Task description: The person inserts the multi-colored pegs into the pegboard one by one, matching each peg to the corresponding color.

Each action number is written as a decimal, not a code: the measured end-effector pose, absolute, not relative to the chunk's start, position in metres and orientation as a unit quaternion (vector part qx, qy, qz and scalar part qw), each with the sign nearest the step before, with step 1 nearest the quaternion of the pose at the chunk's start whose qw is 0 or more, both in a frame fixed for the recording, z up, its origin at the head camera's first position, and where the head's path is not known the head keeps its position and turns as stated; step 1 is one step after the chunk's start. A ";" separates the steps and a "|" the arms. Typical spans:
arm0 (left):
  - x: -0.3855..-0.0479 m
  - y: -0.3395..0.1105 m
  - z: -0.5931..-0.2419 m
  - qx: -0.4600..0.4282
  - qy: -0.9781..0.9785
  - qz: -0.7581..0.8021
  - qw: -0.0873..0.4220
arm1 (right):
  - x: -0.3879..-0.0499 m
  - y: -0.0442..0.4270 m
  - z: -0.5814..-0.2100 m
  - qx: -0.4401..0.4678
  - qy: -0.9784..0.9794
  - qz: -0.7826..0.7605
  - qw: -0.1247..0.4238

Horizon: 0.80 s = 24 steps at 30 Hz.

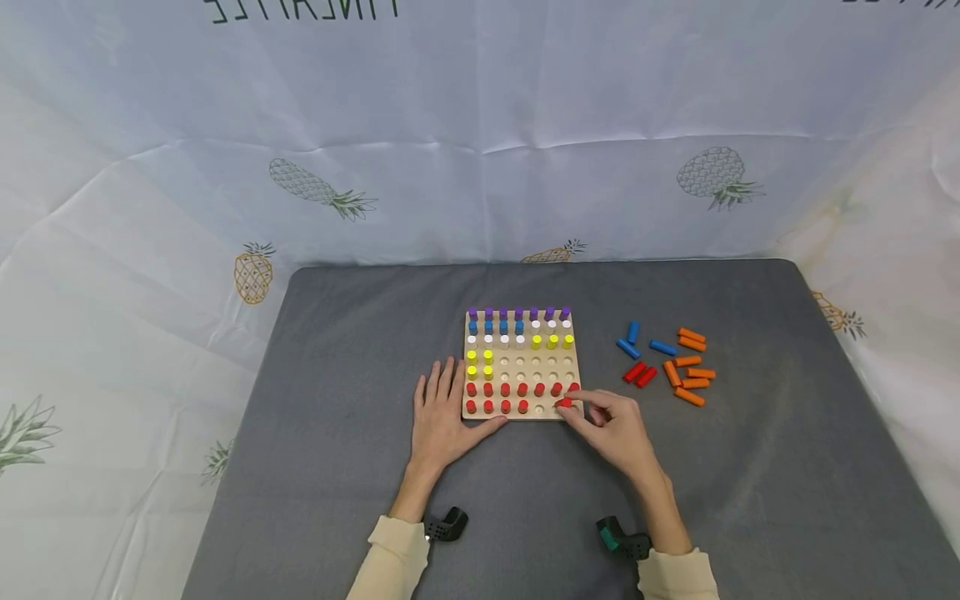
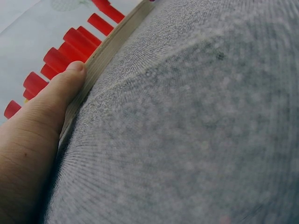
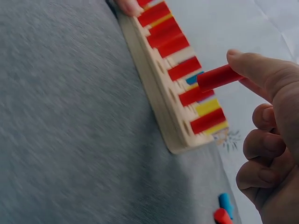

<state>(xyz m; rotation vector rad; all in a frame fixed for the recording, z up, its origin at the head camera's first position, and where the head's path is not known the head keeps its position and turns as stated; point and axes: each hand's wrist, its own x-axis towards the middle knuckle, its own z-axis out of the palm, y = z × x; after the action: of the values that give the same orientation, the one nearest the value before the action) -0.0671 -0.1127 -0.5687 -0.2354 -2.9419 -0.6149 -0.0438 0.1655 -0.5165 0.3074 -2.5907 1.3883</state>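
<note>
A wooden pegboard [image 1: 497, 419] lies on the grey table with rows of purple, blue, white, yellow and red pegs standing in its holes. Between thumb and finger my right hand [image 1: 621, 432] pinches a red peg [image 3: 216, 78], held above the board's front row near the right corner. The right wrist view shows open holes [image 3: 173, 97] along that row below the peg. My left hand [image 1: 441, 423] lies flat at the board's left side, fingers straight; its thumb [image 2: 65, 86] touches the front edge beside the red pegs.
Right of the board lie loose blue pegs [image 1: 663, 347], two red pegs [image 1: 646, 377] and several orange pegs [image 1: 689, 397]. A white cloth with pineapple prints [image 1: 480, 200] hangs behind the grey table [image 1: 345, 375].
</note>
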 end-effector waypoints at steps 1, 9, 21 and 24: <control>-0.067 -0.113 -0.568 -0.078 -0.974 -0.201 0.063 | -0.044 0.163 -0.518 0.104 -0.872 0.470 0.090; -0.067 -0.112 -0.568 -0.072 -0.977 -0.195 0.053 | -0.045 0.148 -0.526 0.125 -0.864 0.483 0.074; -0.067 -0.113 -0.568 -0.075 -0.977 -0.192 0.056 | -0.044 0.140 -0.528 0.119 -0.877 0.464 0.042; -0.068 -0.113 -0.568 -0.076 -0.977 -0.190 0.058 | -0.045 0.138 -0.529 0.117 -0.880 0.459 0.039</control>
<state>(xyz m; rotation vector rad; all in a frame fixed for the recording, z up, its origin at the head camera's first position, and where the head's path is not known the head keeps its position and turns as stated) -0.0679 -0.1127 -0.5683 -0.2298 -2.9602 -0.5771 -0.0447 0.1385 -0.5290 0.3579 -2.6978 1.4080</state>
